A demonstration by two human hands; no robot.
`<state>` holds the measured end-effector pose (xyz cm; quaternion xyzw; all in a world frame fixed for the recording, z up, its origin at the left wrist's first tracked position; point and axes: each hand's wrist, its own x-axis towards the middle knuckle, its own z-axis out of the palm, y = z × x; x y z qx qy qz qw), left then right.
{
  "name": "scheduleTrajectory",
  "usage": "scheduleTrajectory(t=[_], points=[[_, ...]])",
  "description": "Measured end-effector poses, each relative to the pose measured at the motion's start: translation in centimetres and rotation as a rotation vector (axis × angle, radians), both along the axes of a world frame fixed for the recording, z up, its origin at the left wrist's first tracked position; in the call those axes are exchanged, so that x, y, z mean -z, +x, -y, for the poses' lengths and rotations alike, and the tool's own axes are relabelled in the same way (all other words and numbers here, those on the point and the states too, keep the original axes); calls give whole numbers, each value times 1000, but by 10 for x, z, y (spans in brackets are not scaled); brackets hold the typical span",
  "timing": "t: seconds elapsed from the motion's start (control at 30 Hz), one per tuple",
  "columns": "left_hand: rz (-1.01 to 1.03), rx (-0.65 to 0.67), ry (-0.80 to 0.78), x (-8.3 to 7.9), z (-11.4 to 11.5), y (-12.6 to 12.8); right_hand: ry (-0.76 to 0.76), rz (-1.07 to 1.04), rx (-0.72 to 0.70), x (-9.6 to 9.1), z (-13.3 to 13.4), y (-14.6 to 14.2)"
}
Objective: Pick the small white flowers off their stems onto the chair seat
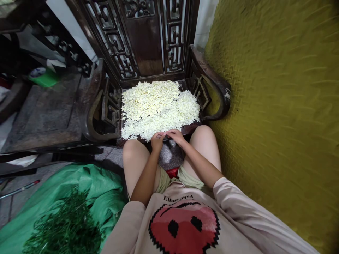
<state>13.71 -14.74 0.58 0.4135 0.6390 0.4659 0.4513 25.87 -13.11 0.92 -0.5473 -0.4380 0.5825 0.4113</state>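
Note:
A thick heap of small white flower buds (159,106) covers the seat of a dark carved wooden chair (212,88) in front of me. My left hand (157,140) and my right hand (174,135) meet at the heap's near edge, between my bare knees. Both hands have their fingers curled and pinched together over something tiny, likely a bud, too small to make out. The fingertips of the two hands touch each other.
A green sheet (90,190) with a pile of green stems (66,225) lies on the floor at lower left. A quilted yellow-green cover (278,106) rises on the right. A second dark wooden chair (47,109) stands at left.

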Motion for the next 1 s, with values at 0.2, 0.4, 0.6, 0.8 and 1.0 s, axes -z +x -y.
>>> scheduleTrajectory(t=[0.2,0.4,0.6,0.8,1.0], points=[[51,3,1,2,-1,0,81,33,-3,-3,-1,0],[128,6,-19,6,-3,-2,52,-77,-35,-4,0,0],[162,31,-19,5,-4,-1,1,-160,-10,-7,2,0],[220,65,-18,3,-4,-1,-34,-182,-14,-8,2,0],[239,56,-29,2,-4,-1,-50,-160,-20,-7,1,0]])
